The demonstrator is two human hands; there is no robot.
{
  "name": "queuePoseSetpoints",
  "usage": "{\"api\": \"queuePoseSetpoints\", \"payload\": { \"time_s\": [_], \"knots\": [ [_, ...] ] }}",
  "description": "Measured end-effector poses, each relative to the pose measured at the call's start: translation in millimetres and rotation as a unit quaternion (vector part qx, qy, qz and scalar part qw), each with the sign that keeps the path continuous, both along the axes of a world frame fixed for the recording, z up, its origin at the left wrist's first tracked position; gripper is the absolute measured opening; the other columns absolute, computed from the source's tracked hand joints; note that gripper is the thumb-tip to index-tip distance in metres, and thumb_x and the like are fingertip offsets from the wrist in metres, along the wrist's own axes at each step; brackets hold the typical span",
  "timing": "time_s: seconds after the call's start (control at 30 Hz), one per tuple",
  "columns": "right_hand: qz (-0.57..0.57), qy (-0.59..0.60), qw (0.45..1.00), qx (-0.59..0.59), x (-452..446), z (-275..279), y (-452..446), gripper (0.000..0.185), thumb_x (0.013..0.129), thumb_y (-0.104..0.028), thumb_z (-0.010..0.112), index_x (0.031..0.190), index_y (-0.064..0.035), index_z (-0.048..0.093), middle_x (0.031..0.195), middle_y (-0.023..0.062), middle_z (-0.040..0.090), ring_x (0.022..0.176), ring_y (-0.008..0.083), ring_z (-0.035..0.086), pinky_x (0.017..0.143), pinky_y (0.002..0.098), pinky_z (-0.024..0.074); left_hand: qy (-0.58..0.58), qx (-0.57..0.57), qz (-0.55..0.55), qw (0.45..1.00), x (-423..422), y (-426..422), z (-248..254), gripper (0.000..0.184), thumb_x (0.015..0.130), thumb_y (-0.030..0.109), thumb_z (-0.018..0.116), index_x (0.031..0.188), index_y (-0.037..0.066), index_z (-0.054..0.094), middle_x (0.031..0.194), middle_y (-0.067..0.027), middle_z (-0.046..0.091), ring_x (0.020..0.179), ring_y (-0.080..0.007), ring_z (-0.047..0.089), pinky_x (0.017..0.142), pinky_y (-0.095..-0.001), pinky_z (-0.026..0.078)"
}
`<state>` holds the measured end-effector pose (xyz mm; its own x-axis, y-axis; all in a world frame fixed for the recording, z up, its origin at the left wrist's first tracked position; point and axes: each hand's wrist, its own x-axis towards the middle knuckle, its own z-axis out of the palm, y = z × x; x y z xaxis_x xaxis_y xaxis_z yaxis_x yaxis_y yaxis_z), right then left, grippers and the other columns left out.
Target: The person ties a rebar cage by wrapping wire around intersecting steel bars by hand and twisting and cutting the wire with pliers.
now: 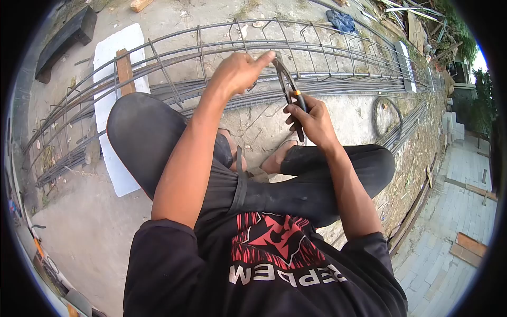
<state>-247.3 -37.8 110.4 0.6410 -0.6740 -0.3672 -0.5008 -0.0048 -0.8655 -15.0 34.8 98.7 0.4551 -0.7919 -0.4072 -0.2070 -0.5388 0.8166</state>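
My right hand [317, 122] is wrapped round the black grips of a pair of steel pincers [285, 78] with a yellow band. The pincers point up and away, their head over a long cage of steel rebar [317, 46] with square stirrups. My left hand [237, 72] is closed beside the pincers' head, its thumb stretched out to the tip and its other fingers curled. What those fingers hold, if anything, is hidden. The cage lies across the ground in front of my crouched knees.
A wooden block [125, 71] and a white board [112, 153] lie under the cage's left part; a pale block [405, 67] stands at its right. A coil of wire [387, 117] rests to the right. A dark beam [66, 43] lies at far left, a blue cloth [340, 21] behind.
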Motion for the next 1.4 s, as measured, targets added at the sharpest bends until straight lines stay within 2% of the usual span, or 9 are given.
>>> {"api": "queuePoseSetpoints", "payload": {
  "time_s": [0.17, 0.23, 0.4, 0.57, 0.7, 0.83, 0.97, 1.23, 1.4],
  "knots": [
    [0.032, 0.035, 0.951, -0.305, 23, -17, -19, 0.049, 0.089, -0.011, 0.067, 0.137, 0.0014, 0.063, 0.078, 0.0239, 0.065, 0.071, 0.0375, 0.069, 0.07, 0.0446, 0.0524, 0.223, -0.029, -0.094, 0.97, -43, 8, -3, 0.062, 0.104, 0.056, 0.059, 0.117, -0.004, 0.066, 0.079, -0.0104, 0.071, 0.07, -0.0176, 0.069, 0.062, -0.0324, 0.056],
    [0.065, 0.064, 0.995, -0.047, 23, -7, -27, 0.046, 0.095, -0.011, 0.068, 0.139, -0.0001, 0.063, 0.091, 0.0077, 0.073, 0.08, 0.0188, 0.068, 0.076, 0.0342, 0.056, 0.205, -0.094, -0.052, 0.973, -26, 9, -9, 0.047, 0.109, 0.046, 0.056, 0.103, 0.0, 0.064, 0.065, 0.0013, 0.055, 0.051, -0.008, 0.05, 0.048, -0.0253, 0.041],
    [0.183, -0.051, 0.932, 0.31, 9, -2, -35, 0.068, 0.096, -0.012, 0.071, 0.158, -0.0063, 0.045, 0.127, 0.0159, 0.071, 0.104, 0.0245, 0.073, 0.094, 0.0386, 0.0596, 0.294, -0.283, 0.256, 0.876, 35, 29, 25, 0.045, 0.112, 0.044, 0.05, 0.088, 0.007, 0.06, 0.06, 0.0076, 0.033, 0.048, -0.0041, 0.029, 0.043, -0.0236, 0.025],
    [0.088, 0.058, 0.994, -0.038, 21, -15, -61, 0.033, 0.095, -0.025, 0.074, 0.119, -0.0011, 0.071, 0.092, 0.0078, 0.071, 0.077, 0.0213, 0.066, 0.071, 0.035, 0.0528, 0.258, -0.375, 0.442, 0.773, 56, 30, 22, 0.063, 0.111, 0.058, 0.038, 0.082, 0.006, 0.058, 0.061, 0.0052, 0.029, 0.046, -0.0069, 0.026, 0.041, -0.0257, 0.022],
    [-0.066, 0.163, 0.907, -0.382, 37, -42, -109, 0.044, 0.093, -0.025, 0.069, 0.132, -0.0037, 0.066, 0.124, 0.023, 0.067, 0.103, 0.0416, 0.068, 0.087, 0.0472, 0.0544, 0.272, -0.302, 0.373, 0.834, 11, 2, 8, 0.074, 0.107, 0.071, 0.031, 0.075, 0.009, 0.057, 0.057, 0.0061, 0.03, 0.044, -0.0066, 0.026, 0.041, -0.025, 0.022],
    [-0.03, 0.142, 0.842, -0.52, 26, -61, -108, 0.046, 0.098, -0.032, 0.064, 0.135, -0.0042, 0.065, 0.135, 0.0247, 0.06, 0.129, 0.0418, 0.054, 0.102, 0.0547, 0.0468, 0.17, -0.281, 0.245, 0.912, -55, -7, -23, 0.081, 0.106, 0.074, 0.031, 0.063, 0.008, 0.053, 0.052, 0.0069, 0.033, 0.043, -0.0043, 0.029, 0.041, -0.0238, 0.021],
    [-0.095, -0.137, 0.985, 0.043, 56, 18, -50, 0.059, 0.111, -0.041, 0.048, 0.115, 0.0135, 0.07, 0.091, 0.0156, 0.077, 0.086, 0.0169, 0.07, 0.084, 0.0346, 0.0544, -0.03, -0.199, 0.097, 0.975, -90, -9, -24, 0.081, 0.111, 0.055, 0.038, 0.059, -0.002, 0.062, 0.055, -0.0211, 0.058, 0.057, -0.0363, 0.064, 0.058, -0.049, 0.046],
    [-0.054, -0.095, 0.981, -0.161, 53, 19, -58, 0.039, 0.113, -0.027, 0.048, 0.112, 0.0042, 0.072, 0.064, -0.0021, 0.048, 0.06, 0.0062, 0.047, 0.057, 0.0277, 0.0464, -0.132, -0.31, 0.023, 0.941, -82, -12, -30, 0.055, 0.109, 0.043, 0.052, 0.084, -0.004, 0.066, 0.075, -0.0269, 0.066, 0.071, -0.0424, 0.068, 0.063, -0.0516, 0.049],
    [0.083, -0.053, 0.941, -0.324, 54, 33, -35, 0.03, 0.105, -0.022, 0.055, 0.108, 0.001, 0.074, 0.08, 0.0283, 0.068, 0.079, 0.0477, 0.067, 0.071, 0.0513, 0.0505, 0.081, -0.286, 0.105, 0.949, -20, 1, 13, 0.053, 0.107, 0.052, 0.057, 0.1, 0.002, 0.073, 0.077, -0.0004, 0.068, 0.071, -0.0107, 0.064, 0.059, -0.0278, 0.048]
  ]
}}
